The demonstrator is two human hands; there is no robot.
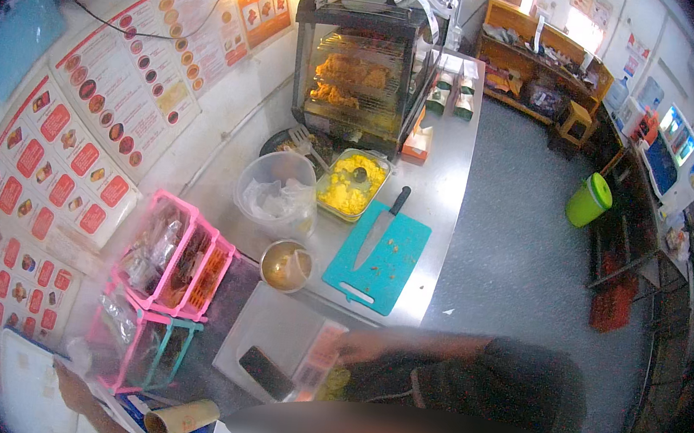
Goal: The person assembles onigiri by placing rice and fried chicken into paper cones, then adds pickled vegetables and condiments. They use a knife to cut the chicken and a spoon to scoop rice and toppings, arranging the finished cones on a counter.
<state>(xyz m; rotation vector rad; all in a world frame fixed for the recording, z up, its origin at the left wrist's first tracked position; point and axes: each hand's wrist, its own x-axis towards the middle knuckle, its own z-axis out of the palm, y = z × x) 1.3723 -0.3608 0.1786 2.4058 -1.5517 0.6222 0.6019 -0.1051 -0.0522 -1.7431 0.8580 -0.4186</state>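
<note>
My right hand (357, 348) reaches in from the right in a dark sleeve, beside an orange-and-white printed paper (320, 356). Its fingers are too blurred to read. The paper lies at the edge of a pale grey flat-topped box (266, 323), on which a black phone (266, 373) rests. Just below the hand, something yellow-green (335, 383) shows in part. At the lower left, my left hand (68, 387) is by the edge of a white panel (30, 378); its fingers are not clear. A cardboard tube (182, 420) lies near that forearm.
A knife (381, 230) lies on a turquoise cutting board (401, 269). Behind are a metal bowl (276, 262), a clear bucket (250, 185), a tray of yellow food (377, 193) and a fried-food warmer (302, 68). Pink basket racks (158, 307) stand left; a green bin (589, 204) stands right.
</note>
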